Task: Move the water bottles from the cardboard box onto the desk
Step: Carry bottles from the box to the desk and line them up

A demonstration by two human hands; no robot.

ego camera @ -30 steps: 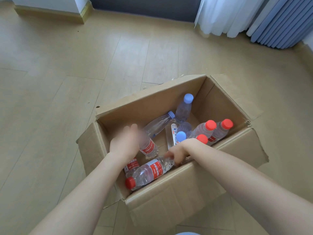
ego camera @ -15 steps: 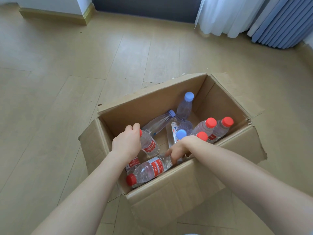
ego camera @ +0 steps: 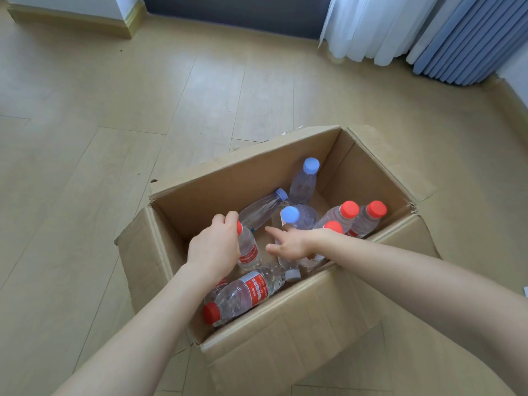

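Observation:
An open cardboard box [ego camera: 285, 335] stands on the wooden floor and holds several clear water bottles with red or blue caps. My left hand [ego camera: 214, 250] grips an upright red-capped bottle [ego camera: 248, 250] with a red label near the box's left side. My right hand [ego camera: 288, 241] hovers inside the box with fingers spread, holding nothing. Below it a red-capped bottle [ego camera: 243, 295] lies on its side along the near wall. Two red-capped bottles [ego camera: 368, 217] lean at the right, and a blue-capped bottle [ego camera: 304, 181] stands at the back. No desk is in view.
Pale wooden floor [ego camera: 114, 138] surrounds the box. White curtains [ego camera: 365, 27] and blue curtains [ego camera: 457, 38] hang at the far right. A wall corner with a skirting board [ego camera: 125, 21] sits at the far left. The box flaps [ego camera: 137, 247] stick outward.
My right hand has let go of the lying bottle and lifted with fingers spread. My left hand has closed round the upright red-capped bottle and raised it slightly.

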